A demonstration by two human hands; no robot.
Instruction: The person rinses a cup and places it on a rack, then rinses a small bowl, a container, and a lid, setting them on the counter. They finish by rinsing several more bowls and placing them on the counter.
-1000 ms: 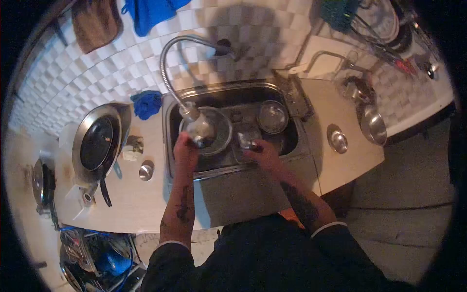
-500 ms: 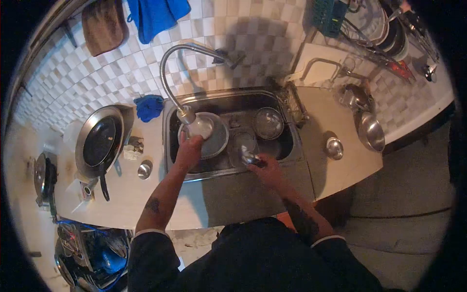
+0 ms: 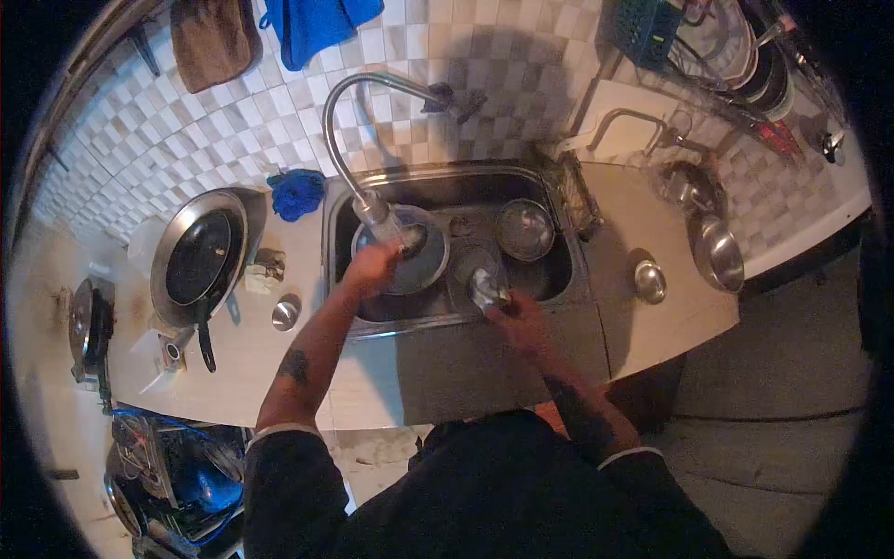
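Note:
Under the faucet head (image 3: 373,211), my left hand (image 3: 372,270) grips a small bowl (image 3: 412,240) by its edge, tilted so its inside looks dark. A large round basin (image 3: 430,275) stands below it in the left part of the sink (image 3: 400,326). My right hand (image 3: 518,321) is closed on a shiny metal piece (image 3: 484,289) over the middle of the sink; blur hides its exact kind. Behind that hand, a round glassy bowl (image 3: 526,230) rests in the sink's back right corner.
Left of the sink lie a blue cloth (image 3: 297,194), a small metal cup (image 3: 286,313) and a frying pan (image 3: 198,256) inside a wide metal pan (image 3: 172,307). On the right counter stand a small metal bowl (image 3: 650,281) and a larger metal bowl (image 3: 720,255).
My left hand has turned the small bowl from facing up to tilted under the faucet. The metal piece in my right hand has turned slightly. The whole view has shifted a little.

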